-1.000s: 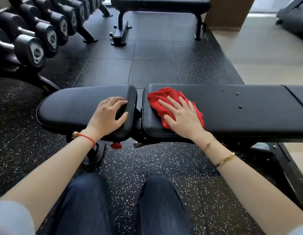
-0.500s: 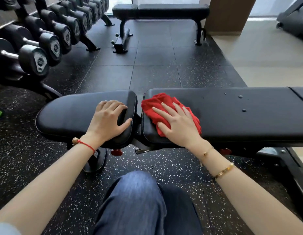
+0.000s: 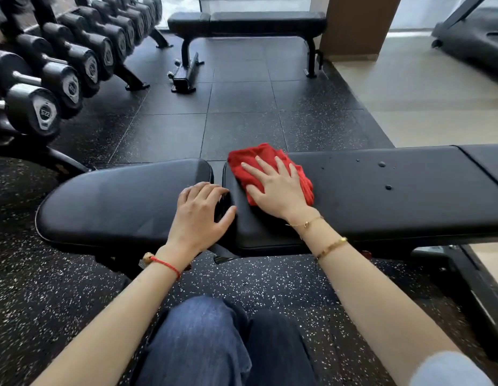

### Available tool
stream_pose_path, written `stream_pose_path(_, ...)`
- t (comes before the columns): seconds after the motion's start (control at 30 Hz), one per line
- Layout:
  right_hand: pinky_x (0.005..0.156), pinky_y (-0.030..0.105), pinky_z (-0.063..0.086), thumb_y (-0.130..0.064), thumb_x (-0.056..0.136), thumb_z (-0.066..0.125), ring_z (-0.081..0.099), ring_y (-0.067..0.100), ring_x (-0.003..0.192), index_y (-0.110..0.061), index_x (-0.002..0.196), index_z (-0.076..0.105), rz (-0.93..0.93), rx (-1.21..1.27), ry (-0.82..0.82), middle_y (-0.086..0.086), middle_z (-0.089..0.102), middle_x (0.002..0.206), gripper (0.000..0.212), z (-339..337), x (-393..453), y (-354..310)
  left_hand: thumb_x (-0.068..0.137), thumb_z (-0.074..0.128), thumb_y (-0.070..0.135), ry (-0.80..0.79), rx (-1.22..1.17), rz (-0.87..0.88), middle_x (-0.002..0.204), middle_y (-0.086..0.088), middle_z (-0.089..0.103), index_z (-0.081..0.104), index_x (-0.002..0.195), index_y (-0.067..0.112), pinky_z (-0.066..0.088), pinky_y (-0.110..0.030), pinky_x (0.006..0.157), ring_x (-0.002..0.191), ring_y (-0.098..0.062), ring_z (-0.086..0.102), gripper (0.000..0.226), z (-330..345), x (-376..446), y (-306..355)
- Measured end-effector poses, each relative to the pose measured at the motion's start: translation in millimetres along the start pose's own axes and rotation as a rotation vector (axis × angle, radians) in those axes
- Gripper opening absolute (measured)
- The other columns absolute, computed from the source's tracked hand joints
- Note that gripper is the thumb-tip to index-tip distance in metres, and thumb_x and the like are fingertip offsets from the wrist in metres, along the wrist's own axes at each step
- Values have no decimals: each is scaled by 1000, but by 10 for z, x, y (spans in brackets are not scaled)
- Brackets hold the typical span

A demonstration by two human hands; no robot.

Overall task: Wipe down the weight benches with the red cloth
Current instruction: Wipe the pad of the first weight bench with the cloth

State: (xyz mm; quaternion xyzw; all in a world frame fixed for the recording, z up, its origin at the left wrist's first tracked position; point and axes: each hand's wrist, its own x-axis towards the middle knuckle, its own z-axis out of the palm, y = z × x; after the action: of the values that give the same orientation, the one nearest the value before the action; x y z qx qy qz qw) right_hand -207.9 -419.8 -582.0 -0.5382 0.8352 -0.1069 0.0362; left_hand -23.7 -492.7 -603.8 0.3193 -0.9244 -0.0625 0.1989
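A black padded weight bench (image 3: 395,196) runs across the view in front of me, its short seat pad (image 3: 117,201) to the left of a narrow gap. The red cloth (image 3: 252,160) lies crumpled on the long pad's left end. My right hand (image 3: 275,188) presses flat on the cloth, fingers spread. My left hand (image 3: 199,213) rests on the seat pad's right end, fingers curled over its edge at the gap. A few water drops (image 3: 382,164) sit on the long pad to the right of the cloth.
A rack of dumbbells (image 3: 64,71) lines the left side. A second black bench (image 3: 248,23) stands farther back on the rubber floor. A brown pillar (image 3: 356,26) and a treadmill (image 3: 476,37) are at the far right. My knees in blue jeans (image 3: 214,344) are below.
My right hand has slid the red cloth away from me toward the pad's far edge. My left hand stays on the seat pad's end. The camera has shifted left.
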Motion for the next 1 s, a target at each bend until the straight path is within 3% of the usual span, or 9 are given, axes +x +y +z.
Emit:
stream_pose_path(0.17, 121, 47, 9, -50, 95, 44, 17, 23, 150, -54, 148, 24, -129, -18, 42, -16, 24, 160, 57, -68, -411, 454, 88, 43, 54, 11, 2, 12, 124, 4, 64, 63, 121, 19, 30, -42, 114, 128, -22, 50, 52, 20, -9, -9)
stream_pose_path(0.3, 122, 51, 8, -51, 96, 41, 14, 26, 150, -52, 149, 21, 123, -64, 17, -15, 20, 162, 57, -219, -125, 945, 89, 43, 50, 16, 19, 29, 122, 3, 64, 62, 120, 17, 29, -43, 116, 127, -21, 51, 49, 42, -8, 1)
stream_pose_path(0.4, 122, 52, 4, -53, 97, 38, 10, 30, 151, -51, 149, 23, 194, -39, -13, -13, 16, 163, 54, -209, 207, 759, 88, 43, 48, 18, 33, 30, 119, 2, 64, 62, 118, 16, 28, -45, 116, 125, -21, 52, 47, 49, 7, 20)
stream_pose_path(0.53, 122, 50, 6, -49, 95, 43, 14, 30, 150, -51, 148, 27, -15, -6, 0, -13, 20, 162, 56, -49, 120, 197, 90, 43, 43, 34, 43, 51, 118, 2, 65, 63, 117, 16, 29, -48, 116, 123, -22, 54, 44, 35, -14, 29)
stream_pose_path(0.67, 122, 47, 10, -49, 95, 44, 17, 24, 150, -52, 148, 25, -182, -15, 29, -15, 24, 161, 56, -33, -250, 349, 90, 41, 38, 33, 29, 50, 120, 3, 66, 64, 119, 18, 27, -47, 118, 121, -21, 55, 42, 16, -33, 23)
stream_pose_path(0.8, 122, 48, 8, -47, 96, 44, 15, 24, 151, -51, 148, 25, -12, -3, 28, -14, 23, 161, 56, -129, -88, 769, 90, 42, 37, 22, 25, 52, 120, 3, 65, 62, 120, 17, 26, -46, 119, 120, -20, 55, 42, 13, -38, 25)
stream_pose_path(0.9, 122, 51, 4, -51, 97, 40, 11, 29, 151, -51, 149, 24, 144, -15, 15, -12, 19, 163, 54, -176, 204, 698, 89, 40, 38, 12, 23, 51, 119, 1, 65, 62, 120, 16, 26, -46, 119, 120, -21, 55, 44, 2, -27, 41)
stream_pose_path(1.0, 122, 51, 3, -51, 96, 40, 11, 32, 150, -51, 148, 25, 86, -13, -11, -11, 17, 163, 54, -96, 257, 336, 89, 39, 39, 15, 19, 51, 119, 1, 65, 62, 120, 16, 26, -46, 118, 120, -21, 55, 45, -2, -32, 54)
